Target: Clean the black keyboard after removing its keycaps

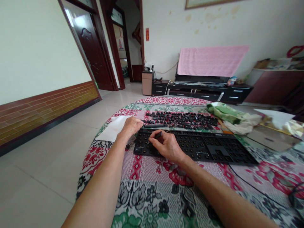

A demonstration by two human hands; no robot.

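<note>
A black keyboard with its keycaps off lies on the flowered tablecloth, its bare switch positions showing. My right hand is over its left part, fingers closed round a short dark-handled tool whose thin end points down at the keyboard; its exact kind is unclear. Beyond the keyboard's upper left corner, my left hand has its fingertips pressed together beside the loose keycaps. Whatever those fingers hold, if anything, is too small to make out. A long dark bar-shaped piece lies just right of them.
White paper lies under and left of my left forearm. A green and white cloth or bag and a greyish flat item sit at the right. A black cable crosses the tablecloth. Beyond stands a low black cabinet.
</note>
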